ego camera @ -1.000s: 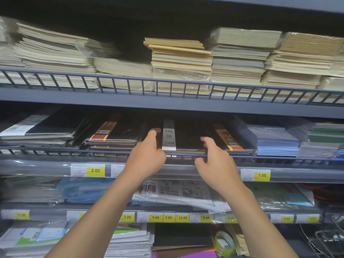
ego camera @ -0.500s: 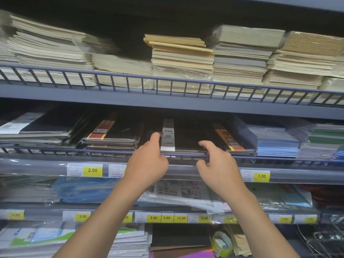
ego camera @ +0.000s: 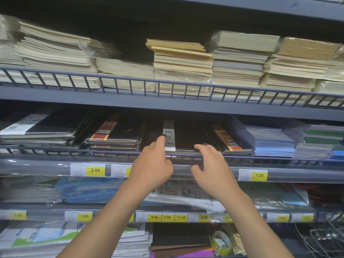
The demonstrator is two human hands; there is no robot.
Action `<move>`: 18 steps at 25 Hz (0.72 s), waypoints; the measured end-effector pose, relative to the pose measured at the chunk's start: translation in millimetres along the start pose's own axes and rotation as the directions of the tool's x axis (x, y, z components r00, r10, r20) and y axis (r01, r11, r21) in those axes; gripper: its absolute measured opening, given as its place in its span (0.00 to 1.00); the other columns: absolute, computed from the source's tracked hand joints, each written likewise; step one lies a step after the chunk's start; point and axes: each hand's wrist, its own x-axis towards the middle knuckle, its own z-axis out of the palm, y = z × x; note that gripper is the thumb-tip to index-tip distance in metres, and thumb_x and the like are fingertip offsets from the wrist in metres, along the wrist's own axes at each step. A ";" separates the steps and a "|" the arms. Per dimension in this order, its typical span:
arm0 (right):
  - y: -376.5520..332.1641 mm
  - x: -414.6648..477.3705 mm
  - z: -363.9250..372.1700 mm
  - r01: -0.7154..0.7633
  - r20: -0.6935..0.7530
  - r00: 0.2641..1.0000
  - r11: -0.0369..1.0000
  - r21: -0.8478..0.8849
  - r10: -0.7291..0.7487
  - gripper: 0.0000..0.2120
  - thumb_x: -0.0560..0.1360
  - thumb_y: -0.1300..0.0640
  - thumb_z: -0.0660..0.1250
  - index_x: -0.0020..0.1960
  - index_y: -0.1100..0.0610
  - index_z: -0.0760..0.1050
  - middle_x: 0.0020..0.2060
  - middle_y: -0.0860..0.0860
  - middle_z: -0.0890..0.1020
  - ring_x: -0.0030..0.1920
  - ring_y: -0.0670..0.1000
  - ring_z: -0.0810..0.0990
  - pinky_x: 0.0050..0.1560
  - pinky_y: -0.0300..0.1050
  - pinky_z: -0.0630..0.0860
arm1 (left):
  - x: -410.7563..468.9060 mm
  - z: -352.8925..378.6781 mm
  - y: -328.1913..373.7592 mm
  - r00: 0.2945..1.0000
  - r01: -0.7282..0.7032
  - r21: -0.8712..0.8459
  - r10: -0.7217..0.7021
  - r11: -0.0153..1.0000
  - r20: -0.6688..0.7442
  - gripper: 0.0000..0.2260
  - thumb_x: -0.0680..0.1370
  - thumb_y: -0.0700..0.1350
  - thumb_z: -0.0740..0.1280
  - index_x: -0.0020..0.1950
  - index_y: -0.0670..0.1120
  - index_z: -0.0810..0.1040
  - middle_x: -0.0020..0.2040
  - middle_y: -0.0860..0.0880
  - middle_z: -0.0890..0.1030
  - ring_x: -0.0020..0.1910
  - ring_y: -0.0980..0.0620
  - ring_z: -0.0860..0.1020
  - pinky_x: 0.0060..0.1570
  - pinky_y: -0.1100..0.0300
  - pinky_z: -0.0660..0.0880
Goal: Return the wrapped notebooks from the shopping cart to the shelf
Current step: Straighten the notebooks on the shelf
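Evidently found the black notebook (ego camera: 186, 135) lying flat just behind the wire rail (ego camera: 55, 149), white band up, on top of its pile. Judged the step in hand to be the last squaring-up on the shelf.

Saw the left hand (ego camera: 152, 168) over the rail, forefinger stretched out with its tip at the edge of the white band, the other fingers folded and grasping nothing. Saw the right hand (ego camera: 212, 164) beside it, fingers loosely bent, tips resting on the front edge just behind the rail, thumb spread below the rail. Made out no grasp there either.

Called, by this reading, for an even push from both hands, straight back from the rail, to avoid skewing the slippery wrap on the pile beneath. Wanted light fingertip pressure only, and the front edge left wholly behind the rail, not riding on it.

Noted little room sideways. Marked an orange-banded pile (ego camera: 115, 133) close along the rail to the left and another orange-banded notebook (ego camera: 227, 138) hard by to the right. Noted only a low slot between the rail and the upper shelf board (ego camera: 167, 107), so no lifting high. Could not make out the depth behind, lost in shadow. Found open room below and in front of the rail for drawing both hands back, with the cart wire (ego camera: 325, 239) well below to the right.
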 end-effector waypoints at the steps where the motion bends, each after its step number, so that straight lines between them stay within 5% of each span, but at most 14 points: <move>1: -1.4 -0.2 0.2 -0.011 0.008 1.000 1.000 -0.001 0.011 0.28 0.78 0.55 0.62 0.77 0.47 0.61 0.77 0.46 0.63 0.77 0.50 0.59 0.71 0.50 0.66 | -0.9 -0.7 -1.3 1.000 -0.005 0.022 0.005 1.000 0.007 0.31 0.78 0.43 0.61 0.80 0.52 0.56 0.62 0.48 0.75 0.61 0.45 0.75 0.48 0.48 0.77; 5: -6.1 2.1 0.0 -0.046 0.007 0.999 0.999 -0.016 0.046 0.28 0.78 0.52 0.63 0.77 0.48 0.61 0.77 0.47 0.62 0.77 0.51 0.60 0.69 0.52 0.68 | -4.6 -3.2 -3.6 0.997 -0.073 0.126 0.076 0.989 -0.013 0.29 0.79 0.45 0.61 0.80 0.53 0.60 0.78 0.53 0.66 0.77 0.50 0.64 0.63 0.46 0.77; 14: -30.4 -9.1 7.9 -0.038 -0.111 0.993 0.996 -0.086 0.028 0.27 0.79 0.51 0.63 0.76 0.47 0.63 0.77 0.46 0.61 0.78 0.48 0.53 0.64 0.49 0.72 | -27.2 -20.0 -25.0 0.872 -0.277 0.172 0.323 0.945 -0.368 0.17 0.76 0.43 0.66 0.64 0.55 0.81 0.67 0.58 0.78 0.68 0.53 0.73 0.51 0.54 0.81; 18: -65.2 -10.9 15.0 0.023 -0.183 0.983 0.999 -0.024 -0.027 0.24 0.79 0.49 0.64 0.74 0.46 0.66 0.75 0.43 0.63 0.76 0.46 0.58 0.65 0.50 0.72 | -36.6 -39.7 -62.0 0.835 -0.241 0.158 0.287 0.958 -0.469 0.20 0.76 0.44 0.67 0.68 0.52 0.77 0.73 0.52 0.74 0.76 0.48 0.67 0.71 0.49 0.70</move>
